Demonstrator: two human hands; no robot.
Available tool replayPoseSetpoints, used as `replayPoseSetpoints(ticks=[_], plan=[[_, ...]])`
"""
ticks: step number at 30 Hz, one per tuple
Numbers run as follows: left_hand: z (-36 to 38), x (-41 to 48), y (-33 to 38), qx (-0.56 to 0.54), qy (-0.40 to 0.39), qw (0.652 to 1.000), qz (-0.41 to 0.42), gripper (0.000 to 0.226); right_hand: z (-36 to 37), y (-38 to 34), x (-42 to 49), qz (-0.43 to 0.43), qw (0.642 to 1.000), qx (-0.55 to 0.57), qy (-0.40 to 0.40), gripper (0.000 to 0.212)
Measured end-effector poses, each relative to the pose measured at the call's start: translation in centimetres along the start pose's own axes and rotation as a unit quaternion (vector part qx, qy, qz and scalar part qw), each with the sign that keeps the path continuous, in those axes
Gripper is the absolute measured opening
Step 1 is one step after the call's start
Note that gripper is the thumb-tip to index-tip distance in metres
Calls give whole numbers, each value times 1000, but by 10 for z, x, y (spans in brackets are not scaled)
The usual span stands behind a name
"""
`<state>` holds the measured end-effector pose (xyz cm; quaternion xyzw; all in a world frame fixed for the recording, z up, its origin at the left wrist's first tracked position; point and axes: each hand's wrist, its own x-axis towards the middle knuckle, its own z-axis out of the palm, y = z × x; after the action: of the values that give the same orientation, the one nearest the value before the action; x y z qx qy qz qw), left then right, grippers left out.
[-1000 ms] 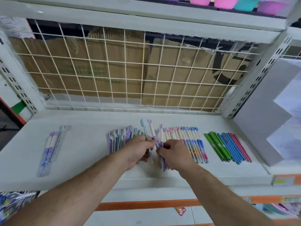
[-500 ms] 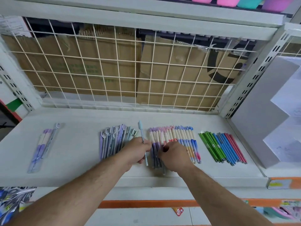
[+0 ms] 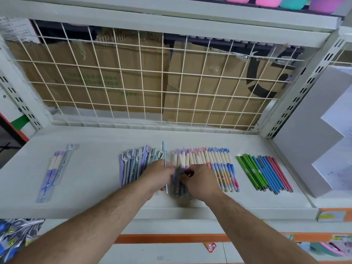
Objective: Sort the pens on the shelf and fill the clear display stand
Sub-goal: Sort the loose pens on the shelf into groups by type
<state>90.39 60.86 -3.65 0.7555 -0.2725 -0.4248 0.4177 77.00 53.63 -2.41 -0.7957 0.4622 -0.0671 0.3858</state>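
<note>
On the white shelf (image 3: 95, 187) lie groups of pens. My left hand (image 3: 159, 175) grips a light blue pen (image 3: 164, 155) that points away from me, beside a grey and lilac pen pile (image 3: 135, 164). My right hand (image 3: 200, 181) rests with curled fingers on the row of cream-capped pens (image 3: 209, 161), pinching the purple ones at its left end. Further right lies a row of green, blue and pink pens (image 3: 264, 173). No clear display stand is in view.
Three packaged pens (image 3: 55, 170) lie at the shelf's left. A wire grid (image 3: 152, 82) with cardboard behind it closes the back. A white stepped stand (image 3: 323, 130) fills the right side. Coloured tubs (image 3: 285, 1) sit on the shelf above.
The purple pens that stuck out towards me have been pushed back into the cream-capped row. Both hands have shifted slightly; the left still holds the light blue pen.
</note>
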Motion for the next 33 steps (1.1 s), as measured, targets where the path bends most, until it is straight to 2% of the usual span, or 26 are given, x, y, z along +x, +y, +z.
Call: replayPoseSetpoints(ticks=[6, 11, 16, 27, 33], plan=[[-3, -5, 2, 15, -14, 1000, -1, 14, 2, -2, 3, 21, 999, -12, 37, 14], [-6, -9, 3, 45, -46, 998, 8, 17, 8, -8, 2, 5, 997, 42, 62, 12], [-11, -12, 5, 47, -49, 998, 4, 18, 11, -13, 5, 7, 998, 57, 41, 5], [-15, -18, 6, 18, -77, 996, -30, 18, 15, -14, 0, -32, 994, -99, 38, 10], [-16, -19, 8, -12, -67, 997, -25, 20, 14, -13, -6, -31, 991, -115, 61, 10]])
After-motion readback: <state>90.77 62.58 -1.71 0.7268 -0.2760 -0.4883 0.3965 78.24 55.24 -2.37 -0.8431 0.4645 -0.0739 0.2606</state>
